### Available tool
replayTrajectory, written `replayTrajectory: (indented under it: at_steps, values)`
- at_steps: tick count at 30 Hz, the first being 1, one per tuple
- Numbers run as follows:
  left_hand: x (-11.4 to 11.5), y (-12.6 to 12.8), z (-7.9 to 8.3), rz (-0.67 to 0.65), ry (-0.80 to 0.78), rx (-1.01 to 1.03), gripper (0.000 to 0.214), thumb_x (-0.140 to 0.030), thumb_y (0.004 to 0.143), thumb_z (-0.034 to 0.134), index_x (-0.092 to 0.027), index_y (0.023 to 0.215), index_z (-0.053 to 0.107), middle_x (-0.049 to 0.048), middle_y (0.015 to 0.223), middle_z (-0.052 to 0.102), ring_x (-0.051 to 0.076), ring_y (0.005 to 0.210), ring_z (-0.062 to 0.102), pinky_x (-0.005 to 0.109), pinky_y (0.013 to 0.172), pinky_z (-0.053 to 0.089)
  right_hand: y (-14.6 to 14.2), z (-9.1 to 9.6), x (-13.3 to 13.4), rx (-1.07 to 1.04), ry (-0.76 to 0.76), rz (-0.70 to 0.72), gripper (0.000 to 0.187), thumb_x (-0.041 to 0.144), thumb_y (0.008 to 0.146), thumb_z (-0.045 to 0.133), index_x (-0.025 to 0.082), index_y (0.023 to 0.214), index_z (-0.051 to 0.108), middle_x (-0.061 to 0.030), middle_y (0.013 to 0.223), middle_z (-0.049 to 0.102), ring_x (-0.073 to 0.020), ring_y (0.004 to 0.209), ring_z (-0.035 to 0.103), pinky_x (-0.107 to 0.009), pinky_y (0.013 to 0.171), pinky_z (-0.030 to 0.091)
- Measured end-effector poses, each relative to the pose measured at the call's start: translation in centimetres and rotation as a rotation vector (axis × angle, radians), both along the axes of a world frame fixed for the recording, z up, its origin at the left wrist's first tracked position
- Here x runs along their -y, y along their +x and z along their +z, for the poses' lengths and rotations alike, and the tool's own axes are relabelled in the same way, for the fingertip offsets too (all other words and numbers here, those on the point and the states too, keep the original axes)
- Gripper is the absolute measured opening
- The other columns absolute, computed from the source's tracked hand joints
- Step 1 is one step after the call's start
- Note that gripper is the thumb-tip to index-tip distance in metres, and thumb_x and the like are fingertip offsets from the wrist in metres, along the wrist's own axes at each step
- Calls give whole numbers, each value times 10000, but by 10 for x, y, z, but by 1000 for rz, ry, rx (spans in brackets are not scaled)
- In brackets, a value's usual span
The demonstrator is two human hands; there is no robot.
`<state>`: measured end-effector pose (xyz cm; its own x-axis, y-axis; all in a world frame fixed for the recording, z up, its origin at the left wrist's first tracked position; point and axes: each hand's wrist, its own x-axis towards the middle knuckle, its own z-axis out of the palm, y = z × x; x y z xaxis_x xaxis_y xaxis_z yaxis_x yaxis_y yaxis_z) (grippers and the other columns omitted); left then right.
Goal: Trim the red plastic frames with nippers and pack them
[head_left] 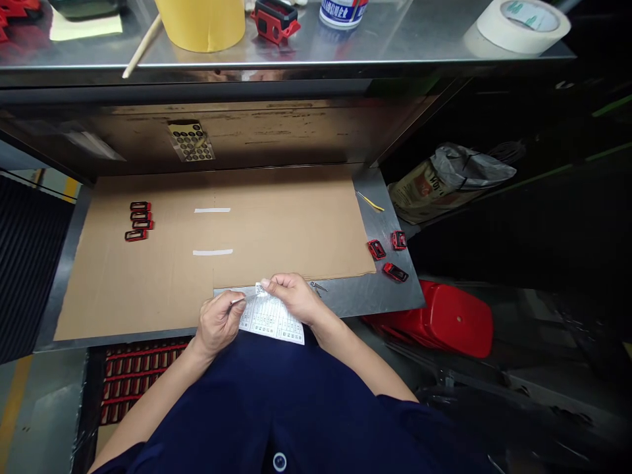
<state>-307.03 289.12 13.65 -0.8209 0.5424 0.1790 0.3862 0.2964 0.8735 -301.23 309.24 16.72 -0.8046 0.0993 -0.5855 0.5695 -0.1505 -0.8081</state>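
A white paper sheet (270,317) printed with a table and small codes is held at the table's front edge, close to the dark blue shirt. My right hand (295,296) pinches its upper edge between thumb and fingers. At its left side my left hand (220,320) is closed, with a thin pale edge showing between thumb and forefinger. That edge appears to belong to the sheet, though the fingers hide part of it. Just right of my right hand, a small metal tool (318,286) lies on the tabletop, partly hidden.
Cardboard (296,224) covers most of the metal table, with two white strips on it. Red-black plastic frames (141,216) sit at left, others (376,249) at right near yellow-handled tweezers (371,201). Overhead, a shelf (395,39) carries tape rolls. A red stool (457,319) stands right.
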Motion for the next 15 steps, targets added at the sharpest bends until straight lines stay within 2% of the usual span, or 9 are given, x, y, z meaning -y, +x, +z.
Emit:
replayTrajectory:
  at_steps: [5, 10, 13, 15]
  values:
    - [2, 5, -4, -1, 34, 16, 309, -430, 955, 560, -181, 837, 698, 34, 675, 696, 129, 551, 615, 235, 560, 485, 0, -5, 2, 35, -56, -17, 588, 704, 685, 737, 199, 589, 451, 90, 521, 310, -67, 493, 233, -241, 475, 171]
    - [0, 11, -5, 44, 19, 130, 386, -478, 964, 533, -162, 808, 690, 10, 605, 635, 120, 514, 576, 216, 508, 459, 1, -13, 3, 66, -102, -48, 558, 644, 669, 790, 192, 580, 475, 88, 504, 345, -64, 477, 252, -237, 467, 191]
    - [-3, 10, -2, 81, -16, 218, 389, -466, 978, 516, -155, 817, 687, 9, 608, 648, 121, 508, 591, 201, 474, 460, 1, -15, 2, 77, -127, -121, 532, 611, 654, 820, 187, 602, 503, 81, 513, 411, -64, 474, 301, -227, 465, 222]
    - [-5, 8, 0, 120, -41, 259, 375, -450, 989, 503, -150, 872, 696, 17, 642, 682, 135, 546, 635, 196, 478, 482, 2, -14, 1, 82, -152, -201, 500, 592, 646, 836, 187, 663, 543, 69, 555, 495, -74, 491, 384, -219, 478, 280]
